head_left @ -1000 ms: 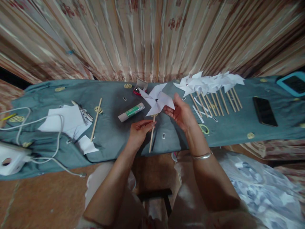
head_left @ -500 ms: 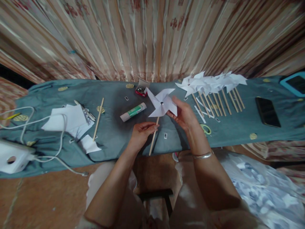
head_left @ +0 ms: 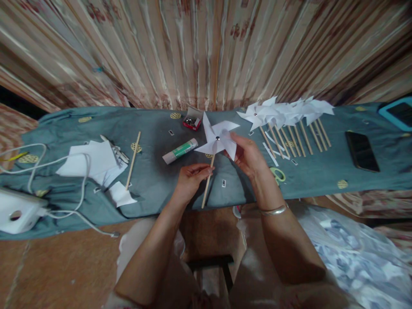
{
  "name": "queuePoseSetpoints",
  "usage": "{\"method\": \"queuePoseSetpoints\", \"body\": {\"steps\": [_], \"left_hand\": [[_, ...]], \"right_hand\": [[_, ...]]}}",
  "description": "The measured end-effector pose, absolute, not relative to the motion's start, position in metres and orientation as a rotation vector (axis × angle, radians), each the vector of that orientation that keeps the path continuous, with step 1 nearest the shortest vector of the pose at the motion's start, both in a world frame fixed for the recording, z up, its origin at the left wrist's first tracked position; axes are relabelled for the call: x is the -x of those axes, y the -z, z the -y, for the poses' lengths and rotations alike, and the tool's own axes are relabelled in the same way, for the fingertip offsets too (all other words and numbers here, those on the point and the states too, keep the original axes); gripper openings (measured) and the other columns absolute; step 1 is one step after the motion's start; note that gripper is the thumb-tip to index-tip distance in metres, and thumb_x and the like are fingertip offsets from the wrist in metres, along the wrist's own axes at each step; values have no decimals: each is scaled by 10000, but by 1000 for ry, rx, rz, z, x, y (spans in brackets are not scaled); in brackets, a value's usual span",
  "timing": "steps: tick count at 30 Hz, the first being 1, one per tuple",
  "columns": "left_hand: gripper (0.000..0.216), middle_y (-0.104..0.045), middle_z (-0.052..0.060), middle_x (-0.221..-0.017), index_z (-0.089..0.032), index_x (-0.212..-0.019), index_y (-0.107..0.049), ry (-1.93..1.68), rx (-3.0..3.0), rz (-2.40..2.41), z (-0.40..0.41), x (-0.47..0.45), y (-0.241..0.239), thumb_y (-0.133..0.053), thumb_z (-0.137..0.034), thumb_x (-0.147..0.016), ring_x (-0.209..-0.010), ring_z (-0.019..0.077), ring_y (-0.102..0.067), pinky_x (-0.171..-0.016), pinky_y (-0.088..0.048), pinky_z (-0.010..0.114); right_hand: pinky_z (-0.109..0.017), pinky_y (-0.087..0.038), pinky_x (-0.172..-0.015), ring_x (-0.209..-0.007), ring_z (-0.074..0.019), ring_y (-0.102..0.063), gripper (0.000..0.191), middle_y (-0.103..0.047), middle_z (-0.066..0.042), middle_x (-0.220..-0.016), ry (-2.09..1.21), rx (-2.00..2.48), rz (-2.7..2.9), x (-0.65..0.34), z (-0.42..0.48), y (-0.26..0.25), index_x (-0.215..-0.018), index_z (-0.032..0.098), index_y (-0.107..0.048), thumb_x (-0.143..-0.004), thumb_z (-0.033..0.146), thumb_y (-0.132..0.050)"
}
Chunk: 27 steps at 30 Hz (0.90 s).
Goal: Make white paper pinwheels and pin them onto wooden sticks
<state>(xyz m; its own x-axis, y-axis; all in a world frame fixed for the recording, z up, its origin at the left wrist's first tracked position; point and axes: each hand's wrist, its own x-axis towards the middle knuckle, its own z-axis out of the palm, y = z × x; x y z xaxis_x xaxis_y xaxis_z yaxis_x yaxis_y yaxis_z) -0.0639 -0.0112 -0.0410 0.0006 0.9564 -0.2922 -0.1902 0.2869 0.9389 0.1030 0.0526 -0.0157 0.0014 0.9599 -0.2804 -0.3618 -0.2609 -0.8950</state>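
Observation:
A white paper pinwheel [head_left: 219,139] with a shiny round pin at its centre is held upright over the table. My left hand [head_left: 193,180] pinches its wooden stick [head_left: 208,182] between thumb and fingers. At the right-hand blade, my right hand [head_left: 247,156] has its thumb at the edge and its fingertips partly hidden behind the paper. Just left of the pinwheel lie a green-and-white glue stick [head_left: 180,151] and a small open red box [head_left: 192,122] of metal pins. Several finished pinwheels [head_left: 283,113] lie in an overlapping row to the right.
The table has a grey-green cloth [head_left: 154,189]. Left are paper sheets [head_left: 88,159], a loose wooden stick [head_left: 133,161] and a white device [head_left: 19,212] with cables. Right are paper strips [head_left: 270,153], green-handled scissors [head_left: 277,175], a dark phone [head_left: 362,151] and a blue-framed device [head_left: 399,112].
The pinwheel's blades have turned a little clockwise about the pin. My right fingers have shifted slightly at the blade, while my left hand keeps its place on the stick.

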Motion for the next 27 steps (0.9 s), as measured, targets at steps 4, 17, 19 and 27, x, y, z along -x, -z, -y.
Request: {"method": "queuePoseSetpoints", "body": {"steps": [4,17,19,27], "left_hand": [[297,-774,64,-767,-190,-722,-801,-1097,-850,-1218,11,63,41,-851,-441,-573,-696,185,-645,-685,-502,291],[287,-754,54,-736,-181,-731,-801,-1108,-847,-1214,11,63,39,-846,-426,-588,-676,169,-625,-678,-486,282],[296,-757,54,-746,-178,-736,-801,-1110,-835,-1209,11,63,40,-852,-430,-587,-672,161,-622,-680,-483,275],[287,-751,39,-726,-178,-736,-801,-1112,-840,-1205,11,64,39,-853,-416,-586,-653,144,-606,-679,-478,264]], "right_hand": [[-233,-537,-514,-560,-122,-611,228,-707,16,-655,-1519,1142,750,-103,-53,18,-742,203,-708,-665,381,-826],[-232,-547,-562,-589,-120,-643,199,-726,20,-672,-1576,1131,742,-99,-49,15,-741,207,-712,-689,358,-831],[-222,-541,-553,-579,-111,-636,206,-719,27,-657,-1584,1124,731,-98,-49,16,-736,206,-713,-678,357,-842],[-172,-516,-509,-548,-82,-617,270,-722,37,-645,-1614,1104,719,-96,-49,17,-688,195,-710,-601,377,-889]]}}
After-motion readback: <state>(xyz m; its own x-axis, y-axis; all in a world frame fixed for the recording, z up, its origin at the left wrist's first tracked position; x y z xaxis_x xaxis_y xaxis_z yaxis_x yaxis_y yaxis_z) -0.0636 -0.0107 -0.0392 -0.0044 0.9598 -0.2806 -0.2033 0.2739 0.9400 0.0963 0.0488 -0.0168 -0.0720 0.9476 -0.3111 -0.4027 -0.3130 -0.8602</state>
